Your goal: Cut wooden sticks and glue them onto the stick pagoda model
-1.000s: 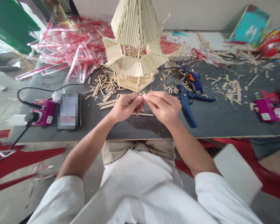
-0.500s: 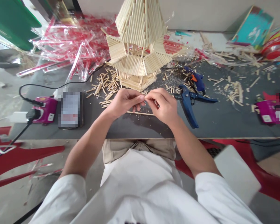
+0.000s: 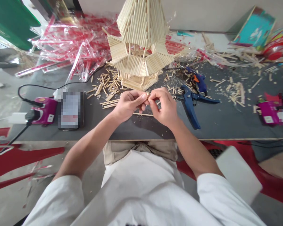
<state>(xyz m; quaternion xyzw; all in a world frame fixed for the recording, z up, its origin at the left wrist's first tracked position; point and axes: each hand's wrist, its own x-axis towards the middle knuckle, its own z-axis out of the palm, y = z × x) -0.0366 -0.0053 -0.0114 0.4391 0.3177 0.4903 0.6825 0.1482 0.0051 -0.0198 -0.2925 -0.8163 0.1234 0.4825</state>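
My left hand [image 3: 131, 103] and my right hand [image 3: 163, 105] meet fingertip to fingertip over the table, just in front of a tiered pagoda model [image 3: 141, 59] built from thin wooden sticks. Both hands are pinched closed on a small pale wooden piece [image 3: 147, 94], mostly covered by my fingers; its exact shape is too small to make out. Beneath my hands a long thin stick [image 3: 142, 114] lies on the table. More whole sticks [image 3: 110, 103] lie beside my left hand. Blue cutting pliers [image 3: 191, 106] rest to the right of my right hand.
A blue hot glue gun [image 3: 199, 81] lies behind the pliers. Cut stick pieces [image 3: 106, 83] are scattered around the model. Clear and red plastic wrappers [image 3: 68, 47] pile up at back left. A phone [image 3: 71, 110] and a purple power adapter [image 3: 45, 110] with cables sit at left.
My left hand has shifted slightly right and turned a little. The right fingers have moved slightly, and more of the small wooden piece shows between the fingertips.
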